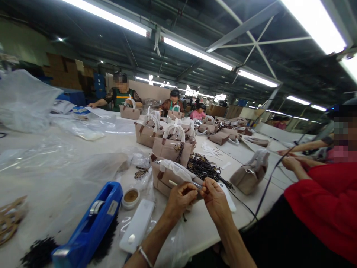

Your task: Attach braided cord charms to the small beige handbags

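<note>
My left hand [178,201] and my right hand [214,199] meet over the table edge, both with fingers pinched together on a small dark metal piece [198,185] that I cannot name. Just behind them lies a beige handbag [167,175] with its handles wrapped in clear plastic. A heap of dark chain-like trim pieces [205,168] lies to the right of that bag. A bracelet shows on my left wrist.
A blue tape dispenser [92,223], a small round tin [131,197] and a white flat box [138,225] sit near left. More beige handbags [173,147] stand in a row. Clear plastic bags [55,167] cover the left. A person in red [320,201] sits right; other workers sit across.
</note>
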Demonstrator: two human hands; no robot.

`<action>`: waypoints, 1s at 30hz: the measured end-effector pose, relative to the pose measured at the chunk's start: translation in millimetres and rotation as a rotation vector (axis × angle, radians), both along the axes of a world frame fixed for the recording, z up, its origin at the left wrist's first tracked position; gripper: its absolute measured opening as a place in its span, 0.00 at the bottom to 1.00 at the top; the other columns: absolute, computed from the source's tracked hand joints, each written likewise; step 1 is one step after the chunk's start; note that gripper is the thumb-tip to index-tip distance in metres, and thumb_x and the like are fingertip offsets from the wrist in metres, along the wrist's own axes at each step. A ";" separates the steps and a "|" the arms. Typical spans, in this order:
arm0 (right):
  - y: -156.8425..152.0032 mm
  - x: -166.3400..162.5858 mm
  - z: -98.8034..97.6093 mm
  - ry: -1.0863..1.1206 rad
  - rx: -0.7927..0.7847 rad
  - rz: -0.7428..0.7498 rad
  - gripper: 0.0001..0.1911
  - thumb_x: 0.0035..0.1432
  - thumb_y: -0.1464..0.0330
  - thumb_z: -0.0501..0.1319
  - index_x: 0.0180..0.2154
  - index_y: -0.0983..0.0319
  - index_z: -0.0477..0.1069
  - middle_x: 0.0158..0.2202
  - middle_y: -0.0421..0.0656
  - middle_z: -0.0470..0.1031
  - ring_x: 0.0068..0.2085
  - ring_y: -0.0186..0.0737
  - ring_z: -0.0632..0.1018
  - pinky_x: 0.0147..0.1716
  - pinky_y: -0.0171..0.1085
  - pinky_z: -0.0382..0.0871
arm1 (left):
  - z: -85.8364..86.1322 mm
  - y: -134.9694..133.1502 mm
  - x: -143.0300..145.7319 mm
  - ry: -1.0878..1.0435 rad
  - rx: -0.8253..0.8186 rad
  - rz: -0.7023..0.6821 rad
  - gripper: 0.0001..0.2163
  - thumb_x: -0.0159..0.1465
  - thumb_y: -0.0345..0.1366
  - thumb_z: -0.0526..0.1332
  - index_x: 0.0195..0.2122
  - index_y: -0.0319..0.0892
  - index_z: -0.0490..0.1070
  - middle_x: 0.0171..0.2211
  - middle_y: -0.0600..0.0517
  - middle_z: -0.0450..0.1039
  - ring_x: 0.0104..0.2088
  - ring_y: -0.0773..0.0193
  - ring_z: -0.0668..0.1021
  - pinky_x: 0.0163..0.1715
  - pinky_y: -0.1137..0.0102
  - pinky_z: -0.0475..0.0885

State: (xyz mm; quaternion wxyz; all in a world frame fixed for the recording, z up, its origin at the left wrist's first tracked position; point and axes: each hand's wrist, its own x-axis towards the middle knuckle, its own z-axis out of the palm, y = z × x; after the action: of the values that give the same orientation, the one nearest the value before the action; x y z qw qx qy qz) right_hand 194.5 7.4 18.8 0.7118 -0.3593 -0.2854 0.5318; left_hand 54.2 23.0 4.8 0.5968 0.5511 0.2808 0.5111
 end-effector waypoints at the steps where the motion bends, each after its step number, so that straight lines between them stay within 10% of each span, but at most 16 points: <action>1: -2.5 -1.5 -2.4 -0.025 0.013 0.005 0.15 0.42 0.65 0.75 0.32 0.61 0.75 0.26 0.35 0.74 0.25 0.28 0.73 0.26 0.27 0.71 | -0.7 1.0 -0.1 -0.031 -0.025 -0.007 0.06 0.56 0.37 0.64 0.31 0.40 0.74 0.23 0.56 0.71 0.22 0.69 0.70 0.24 0.75 0.65; 15: -22.8 -20.4 9.9 -0.773 0.091 -0.063 0.10 0.48 0.62 0.68 0.29 0.61 0.74 0.27 0.40 0.75 0.28 0.37 0.74 0.30 0.36 0.70 | -14.4 12.2 -10.4 -0.354 -0.429 -0.187 0.16 0.47 0.39 0.75 0.28 0.36 0.71 0.23 0.54 0.73 0.23 0.73 0.73 0.25 0.79 0.66; 30: -11.9 -26.8 6.1 -0.965 0.085 -0.113 0.06 0.51 0.67 0.62 0.26 0.59 0.67 0.23 0.36 0.68 0.25 0.34 0.69 0.25 0.32 0.64 | -15.4 11.6 -13.9 -0.403 -0.471 -0.164 0.17 0.44 0.38 0.77 0.27 0.36 0.70 0.24 0.55 0.73 0.25 0.72 0.74 0.29 0.77 0.72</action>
State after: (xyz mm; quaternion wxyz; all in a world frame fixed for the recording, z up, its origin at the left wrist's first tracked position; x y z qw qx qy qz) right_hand 167.7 -4.5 24.9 0.5402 -0.5505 -0.5841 0.2530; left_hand 40.3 34.6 -10.6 0.7908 0.3063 0.2224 0.4810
